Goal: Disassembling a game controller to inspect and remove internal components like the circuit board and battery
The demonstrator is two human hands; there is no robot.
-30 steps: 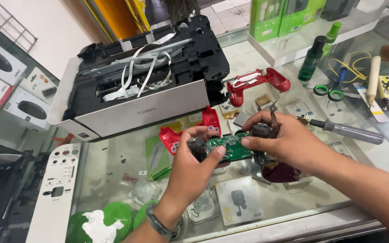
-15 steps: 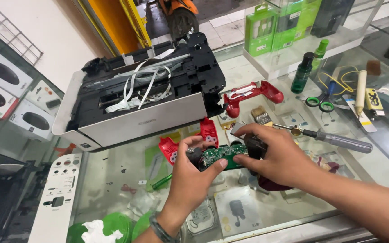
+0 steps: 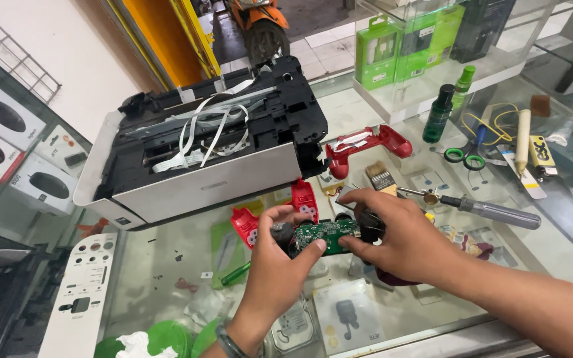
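Both hands grip the green circuit board (image 3: 326, 233) of a dismantled game controller above the glass counter (image 3: 167, 265): left hand (image 3: 280, 262) closed on its left end, right hand (image 3: 399, 235) closed on its right end (thumbsticks attached). Step in hand: board inspection or handling. Red shell half (image 3: 366, 142) lies apart; refitting would call for aligning the board.

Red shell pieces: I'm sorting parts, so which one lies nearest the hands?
The red shell piece just behind the left hand; the other red shell half lies farther back.
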